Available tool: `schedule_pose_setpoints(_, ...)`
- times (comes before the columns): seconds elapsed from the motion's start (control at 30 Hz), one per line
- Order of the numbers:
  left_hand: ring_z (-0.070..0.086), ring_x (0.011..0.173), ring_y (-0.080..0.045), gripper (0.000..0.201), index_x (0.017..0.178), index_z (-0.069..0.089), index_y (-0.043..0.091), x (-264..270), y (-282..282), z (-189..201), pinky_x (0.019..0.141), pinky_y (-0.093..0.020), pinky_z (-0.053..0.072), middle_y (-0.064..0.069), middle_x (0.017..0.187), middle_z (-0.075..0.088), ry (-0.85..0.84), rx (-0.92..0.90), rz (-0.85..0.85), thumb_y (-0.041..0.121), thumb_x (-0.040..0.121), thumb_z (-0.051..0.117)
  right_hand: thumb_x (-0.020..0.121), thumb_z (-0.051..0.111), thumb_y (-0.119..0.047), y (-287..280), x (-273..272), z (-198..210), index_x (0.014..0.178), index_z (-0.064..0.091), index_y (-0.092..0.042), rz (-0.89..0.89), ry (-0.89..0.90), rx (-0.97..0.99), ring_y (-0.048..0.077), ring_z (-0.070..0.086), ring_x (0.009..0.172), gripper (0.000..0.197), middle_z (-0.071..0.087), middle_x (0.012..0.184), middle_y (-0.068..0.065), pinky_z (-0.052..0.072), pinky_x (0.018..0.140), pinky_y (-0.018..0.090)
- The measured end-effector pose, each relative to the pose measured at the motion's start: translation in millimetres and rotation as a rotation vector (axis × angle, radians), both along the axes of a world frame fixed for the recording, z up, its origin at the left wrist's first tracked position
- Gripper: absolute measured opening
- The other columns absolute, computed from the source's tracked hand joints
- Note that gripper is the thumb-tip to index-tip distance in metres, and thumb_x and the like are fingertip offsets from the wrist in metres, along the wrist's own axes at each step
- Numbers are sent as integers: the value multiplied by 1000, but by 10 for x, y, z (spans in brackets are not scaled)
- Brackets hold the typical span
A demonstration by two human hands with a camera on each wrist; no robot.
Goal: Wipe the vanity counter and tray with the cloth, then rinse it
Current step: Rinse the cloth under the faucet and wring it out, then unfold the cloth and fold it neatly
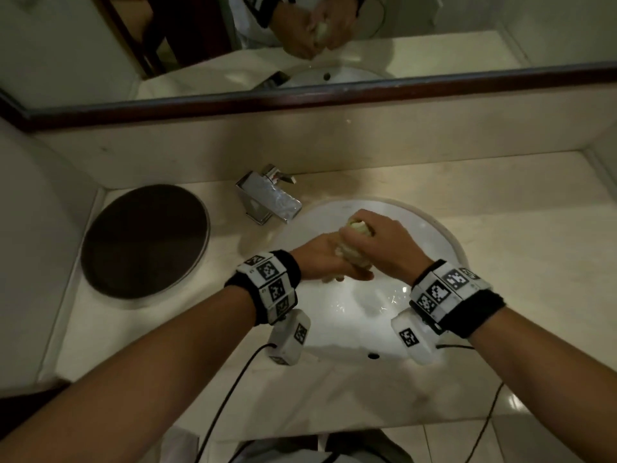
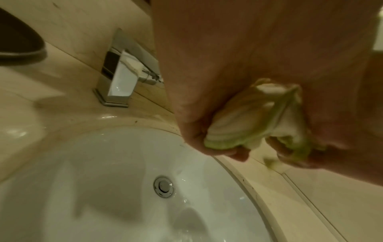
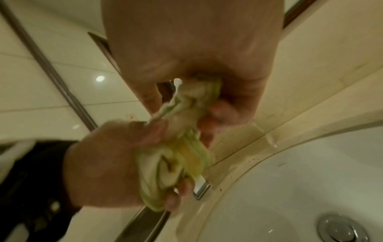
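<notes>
Both hands are clenched on the cloth (image 1: 354, 247) over the basin (image 1: 430, 242), twisting it into a roll. The right hand (image 1: 377, 243) grips the far end, nearer the tap (image 1: 270, 202); the left hand (image 1: 320, 260) grips the near end, just beneath. The roll's long axis runs from tap side toward the person, so wringing, by my judgement, means opposite turns about that line. The right wrist view shows drips falling past the rim. The left wrist view shows the drain (image 2: 163, 186). Only the head view shows the dark round tray (image 1: 145, 240), well left on the counter (image 1: 521, 208).
</notes>
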State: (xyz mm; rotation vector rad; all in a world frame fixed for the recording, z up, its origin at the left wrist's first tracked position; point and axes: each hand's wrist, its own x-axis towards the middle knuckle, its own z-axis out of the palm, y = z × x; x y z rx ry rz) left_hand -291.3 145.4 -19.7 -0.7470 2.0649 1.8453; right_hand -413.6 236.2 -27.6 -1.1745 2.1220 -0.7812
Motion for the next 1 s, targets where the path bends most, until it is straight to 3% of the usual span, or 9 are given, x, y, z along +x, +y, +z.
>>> schedule_pose_setpoints(0.1, 67, 90, -29, 45, 117, 56, 18, 157, -29, 21, 75, -41, 55, -6, 104, 68, 49, 79, 128, 18, 78, 77, 94, 60, -30, 139, -17, 73, 129, 48, -25, 81, -301, -5, 17, 60, 65, 37, 64, 97, 4, 46, 50, 26)
schedule_pose_setpoints(0.17, 67, 101, -26, 49, 124, 51, 18, 282, -25, 45, 85, -39, 56, -8, 113, 67, 49, 99, 229, 19, 81, 75, 92, 62, -17, 188, -20, 109, 137, 44, -21, 135, -362, -34, 23, 63, 70, 48, 61, 107, 6, 51, 52, 30)
schedule_pose_setpoints(0.37, 67, 88, -15, 27, 107, 58, 4, 613, -43, 165, 74, -25, 55, -7, 100, 70, 187, -97, 387, 11, 84, 72, 85, 71, -10, 113, 94, 243, 125, 58, -24, 302, -215, -116, 15, 65, 79, 44, 63, 112, -4, 51, 61, 20)
schedule_pose_setpoints(0.47, 61, 77, -2, 5, 88, 63, 18, 837, -100, 285, 71, -16, 47, 10, 80, 65, 252, -191, 445, 16, 89, 67, 82, 74, -11, 30, 169, 356, 116, 58, -36, 356, -112, -145, 12, 63, 85, 45, 62, 109, -11, 53, 70, 20)
schedule_pose_setpoints(0.67, 64, 92, -18, 12, 92, 68, 19, 1383, -417, 666, 89, -44, 50, -1, 90, 68, 380, -185, 698, 27, 93, 60, 82, 72, -14, -229, 310, 572, 94, 58, -35, 426, -22, -162, 17, 64, 77, 28, 66, 97, -8, 54, 65, 30)
schedule_pose_setpoints(0.77, 66, 95, -22, 25, 107, 64, 7, 1518, -467, 900, 87, -39, 54, -11, 101, 68, 398, -176, 715, 24, 100, 46, 84, 68, -15, -403, 468, 695, 84, 54, -32, 421, 21, -155, 12, 62, 77, 21, 65, 87, -5, 50, 67, 27)
schedule_pose_setpoints(0.87, 65, 89, -21, 30, 115, 58, -3, 1595, -469, 1073, 77, -30, 56, -13, 100, 66, 431, -148, 623, 19, 102, 43, 87, 70, -19, -575, 767, 837, 102, 55, -30, 428, -60, -209, 10, 65, 85, 23, 67, 94, -5, 53, 76, 27)
schedule_pose_setpoints(0.93, 65, 89, -21, 29, 112, 61, -3, 1665, -509, 1155, 80, -34, 54, -13, 98, 67, 457, -185, 561, 19, 101, 45, 88, 69, -23, -682, 994, 936, 122, 53, -29, 469, -132, -286, 9, 67, 87, 38, 68, 100, -4, 55, 79, 26)
schedule_pose_setpoints(1.0, 66, 93, -18, 28, 111, 64, 1, 1750, -582, 1230, 83, -32, 54, -11, 102, 70, 467, -310, 518, 22, 100, 49, 90, 67, -22, -764, 1169, 1033, 128, 51, -29, 501, -172, -349, 10, 68, 88, 41, 68, 102, -5, 56, 80, 29)
